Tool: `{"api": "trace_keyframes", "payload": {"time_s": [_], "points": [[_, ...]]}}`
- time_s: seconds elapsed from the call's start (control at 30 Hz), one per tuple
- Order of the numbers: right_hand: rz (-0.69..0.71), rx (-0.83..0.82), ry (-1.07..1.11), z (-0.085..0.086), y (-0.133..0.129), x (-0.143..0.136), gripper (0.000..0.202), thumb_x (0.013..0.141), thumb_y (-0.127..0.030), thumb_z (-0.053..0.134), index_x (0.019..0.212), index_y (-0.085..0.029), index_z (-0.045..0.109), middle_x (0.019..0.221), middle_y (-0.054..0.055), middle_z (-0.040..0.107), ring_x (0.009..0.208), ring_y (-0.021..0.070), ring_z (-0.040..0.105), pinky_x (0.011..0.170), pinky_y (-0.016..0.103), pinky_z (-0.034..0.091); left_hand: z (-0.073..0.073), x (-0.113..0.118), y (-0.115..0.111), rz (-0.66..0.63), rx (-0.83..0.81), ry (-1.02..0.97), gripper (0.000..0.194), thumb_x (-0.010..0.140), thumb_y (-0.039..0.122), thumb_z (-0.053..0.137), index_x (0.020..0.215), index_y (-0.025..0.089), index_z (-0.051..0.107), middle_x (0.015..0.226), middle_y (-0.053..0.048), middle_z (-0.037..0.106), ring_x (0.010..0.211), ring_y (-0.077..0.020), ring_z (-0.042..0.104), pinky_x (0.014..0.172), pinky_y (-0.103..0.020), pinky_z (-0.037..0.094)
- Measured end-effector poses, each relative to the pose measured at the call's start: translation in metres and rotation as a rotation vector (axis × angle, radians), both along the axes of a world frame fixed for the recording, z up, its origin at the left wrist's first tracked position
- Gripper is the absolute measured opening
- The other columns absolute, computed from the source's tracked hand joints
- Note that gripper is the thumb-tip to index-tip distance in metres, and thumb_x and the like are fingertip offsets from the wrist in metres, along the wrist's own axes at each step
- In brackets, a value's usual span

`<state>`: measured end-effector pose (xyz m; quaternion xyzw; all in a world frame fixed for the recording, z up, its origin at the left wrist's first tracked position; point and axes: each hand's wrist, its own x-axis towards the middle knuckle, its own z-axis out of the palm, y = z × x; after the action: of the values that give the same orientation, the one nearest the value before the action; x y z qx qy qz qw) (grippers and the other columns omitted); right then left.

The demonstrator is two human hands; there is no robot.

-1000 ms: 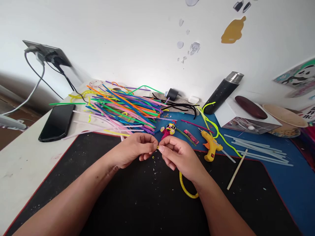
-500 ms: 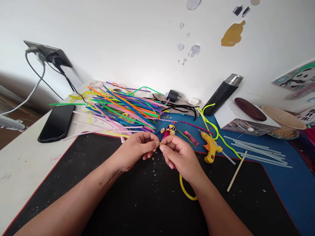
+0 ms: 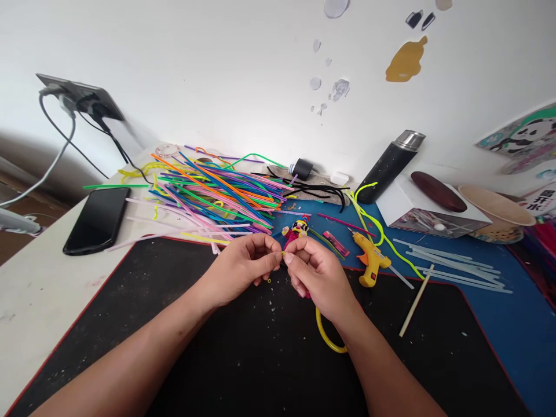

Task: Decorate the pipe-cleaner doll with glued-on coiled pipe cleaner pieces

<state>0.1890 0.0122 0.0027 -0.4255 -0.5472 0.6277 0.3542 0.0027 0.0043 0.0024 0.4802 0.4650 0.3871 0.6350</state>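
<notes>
My left hand [image 3: 249, 262] and my right hand [image 3: 315, 267] meet fingertip to fingertip over the black mat [image 3: 243, 359]. Pinched between them is a tiny yellow piece [image 3: 283, 253], mostly hidden by the fingers; its kind is too small to make out. Just beyond the fingertips lies a small doll [image 3: 297, 227] with a magenta body and a red and blue top, partly covered by my right hand. A small yellow ring [image 3: 269, 281] rests on the mat below my left fingers. A yellow hoop [image 3: 325, 336] shows beside my right wrist.
A heap of coloured pipe cleaners [image 3: 226, 191] lies at the back left, near a black phone [image 3: 98, 220]. To the right are a yellow glue gun [image 3: 370, 258], clear glue sticks [image 3: 460, 266], a wooden stick [image 3: 416, 301], a white box [image 3: 434, 214] and a leaning black flask [image 3: 388, 168].
The view has shifted slightly. Both hands keep their fingertips together at nearly the same spot, pinching the tiny yellow piece.
</notes>
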Motion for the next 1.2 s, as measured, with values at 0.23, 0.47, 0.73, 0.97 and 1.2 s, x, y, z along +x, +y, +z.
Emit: {"api": "trace_keyframes", "payload": {"time_s": [0.23, 0.47, 0.73, 0.97, 1.2], "points": [[-0.014, 0.027, 0.012, -0.003, -0.001, -0.002, 0.026, 0.095, -0.045, 0.071, 0.095, -0.022, 0.060, 0.057, -0.009, 0.053, 0.043, 0.0084, 0.045, 0.041, 0.020, 0.035, -0.003, 0.000, -0.001, 0.027, 0.050, 0.017, 0.033, 0.086, 0.047, 0.079, 0.087, 0.018, 0.063, 0.074, 0.005, 0.057, 0.056, -0.0084, 0.050, 0.050, -0.020, 0.041], [-0.009, 0.036, -0.005, -0.005, -0.001, 0.002, 0.022, 0.098, -0.041, 0.068, 0.093, -0.021, 0.060, 0.053, -0.010, 0.051, 0.041, 0.0075, 0.041, 0.042, 0.020, 0.035, 0.003, -0.004, 0.000, -0.017, 0.093, 0.062, 0.031, 0.090, 0.047, 0.075, 0.092, 0.018, 0.066, 0.077, 0.003, 0.061, 0.059, -0.0100, 0.052, 0.052, -0.022, 0.041], [-0.005, 0.020, -0.091, -0.002, -0.001, 0.002, 0.017, 0.097, -0.037, 0.067, 0.093, -0.022, 0.061, 0.056, -0.010, 0.050, 0.043, 0.0083, 0.044, 0.043, 0.021, 0.036, 0.005, -0.012, -0.001, -0.039, 0.249, 0.256, 0.019, 0.095, 0.038, 0.070, 0.093, 0.019, 0.071, 0.087, 0.000, 0.068, 0.077, -0.0147, 0.059, 0.070, -0.025, 0.046], [0.016, 0.056, -0.174, -0.004, 0.000, 0.002, 0.012, 0.096, -0.033, 0.066, 0.093, -0.022, 0.063, 0.061, -0.009, 0.051, 0.045, 0.0085, 0.046, 0.045, 0.023, 0.034, 0.005, -0.014, -0.001, -0.068, 0.273, 0.308, 0.015, 0.094, 0.033, 0.069, 0.091, 0.019, 0.072, 0.083, 0.001, 0.068, 0.073, -0.0141, 0.057, 0.066, -0.025, 0.044], [0.008, 0.057, -0.118, -0.004, -0.001, 0.000, 0.014, 0.097, -0.036, 0.066, 0.095, -0.022, 0.063, 0.061, -0.008, 0.053, 0.047, 0.0094, 0.047, 0.045, 0.023, 0.036, 0.002, -0.006, 0.000, 0.028, 0.190, 0.209, 0.014, 0.088, 0.031, 0.070, 0.085, 0.018, 0.067, 0.075, 0.004, 0.063, 0.066, -0.0111, 0.053, 0.060, -0.022, 0.041]]}}
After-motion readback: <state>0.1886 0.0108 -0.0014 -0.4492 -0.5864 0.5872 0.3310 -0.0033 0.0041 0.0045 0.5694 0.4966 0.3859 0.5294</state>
